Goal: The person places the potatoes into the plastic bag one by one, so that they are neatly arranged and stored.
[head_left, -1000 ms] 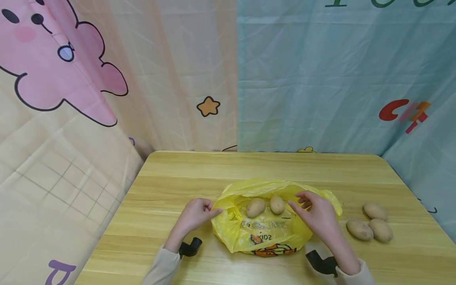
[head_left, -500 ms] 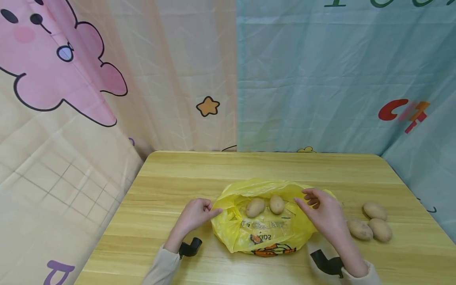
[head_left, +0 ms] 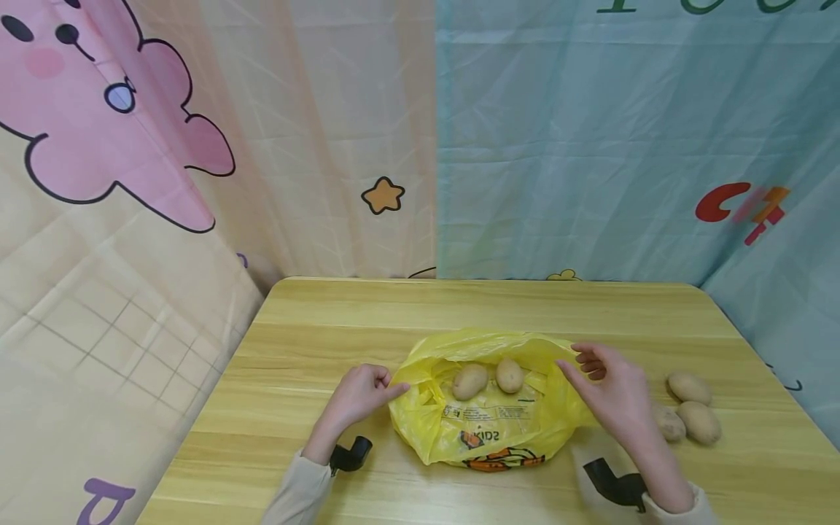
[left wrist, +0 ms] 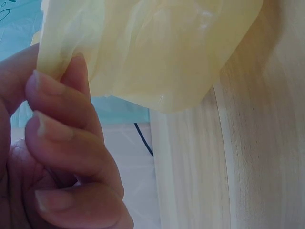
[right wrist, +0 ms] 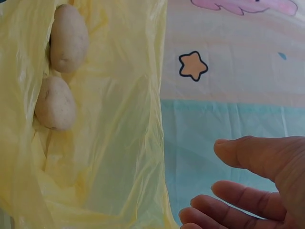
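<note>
A yellow plastic bag (head_left: 425,432) lies on the table with its mouth spread wide. Two potatoes are inside it, the left potato (head_left: 470,382) and the right potato (head_left: 509,375). My left hand (head_left: 357,397) pinches the left edge of the bag between thumb and index finger, as the left wrist view confirms. Above the bag's right side is my right hand (head_left: 615,394), holding nothing, its thumb and fingers apart. On the table to the right sit three more potatoes: a rear potato (head_left: 689,387), a front potato (head_left: 699,423), and one (head_left: 671,423) partly hidden by my right hand.
The wooden table (head_left: 262,430) reaches back to a printed curtain (head_left: 564,146) that hangs behind and on both sides. A black wrist mount (head_left: 351,454) sits at my left wrist, and another black mount (head_left: 613,485) at the right one.
My right hand has moved to the right, away from the potatoes in the bag and toward the loose ones, partly covering one. The left hand and the bagged potatoes stay put.
</note>
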Available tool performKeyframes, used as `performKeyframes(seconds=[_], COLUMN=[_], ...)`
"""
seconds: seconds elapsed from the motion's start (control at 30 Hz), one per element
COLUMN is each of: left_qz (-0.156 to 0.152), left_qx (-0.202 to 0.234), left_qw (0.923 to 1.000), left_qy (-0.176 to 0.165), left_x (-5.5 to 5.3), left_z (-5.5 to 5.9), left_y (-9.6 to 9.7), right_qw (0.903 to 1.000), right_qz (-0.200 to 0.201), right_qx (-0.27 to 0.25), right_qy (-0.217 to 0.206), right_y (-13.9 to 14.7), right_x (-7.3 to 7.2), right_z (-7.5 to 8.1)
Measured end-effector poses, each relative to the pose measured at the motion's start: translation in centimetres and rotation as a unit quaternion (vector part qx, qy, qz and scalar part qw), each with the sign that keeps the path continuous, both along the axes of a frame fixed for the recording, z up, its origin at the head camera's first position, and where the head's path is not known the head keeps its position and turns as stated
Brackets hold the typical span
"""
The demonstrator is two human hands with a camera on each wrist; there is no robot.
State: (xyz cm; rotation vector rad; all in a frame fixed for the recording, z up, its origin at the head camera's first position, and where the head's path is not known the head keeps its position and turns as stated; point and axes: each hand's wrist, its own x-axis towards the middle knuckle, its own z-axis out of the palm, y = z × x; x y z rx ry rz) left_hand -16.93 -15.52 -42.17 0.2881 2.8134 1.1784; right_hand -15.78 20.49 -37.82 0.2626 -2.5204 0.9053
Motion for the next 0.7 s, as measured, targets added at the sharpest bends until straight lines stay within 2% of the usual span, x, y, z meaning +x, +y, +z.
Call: performKeyframes(seconds=[0.43,0.7], left_qz=[0.0,-0.001], left_qx=[-0.002,0.0], left_qw=[1.0,1.0], left_qy=[-0.003,-0.001], left_x=[0.0,0.0], left_z=[0.0,-0.1], left_y=[0.0,0.0], right_qw=[0.9993,0.9992], right_qz=[-0.024,-0.037], right_qx=[-0.007,-0.008], right_qy=[0.027,0.014], right_y=[1.3,2.2], right_x=[0.3,0.5], right_z=[0.2,0.8])
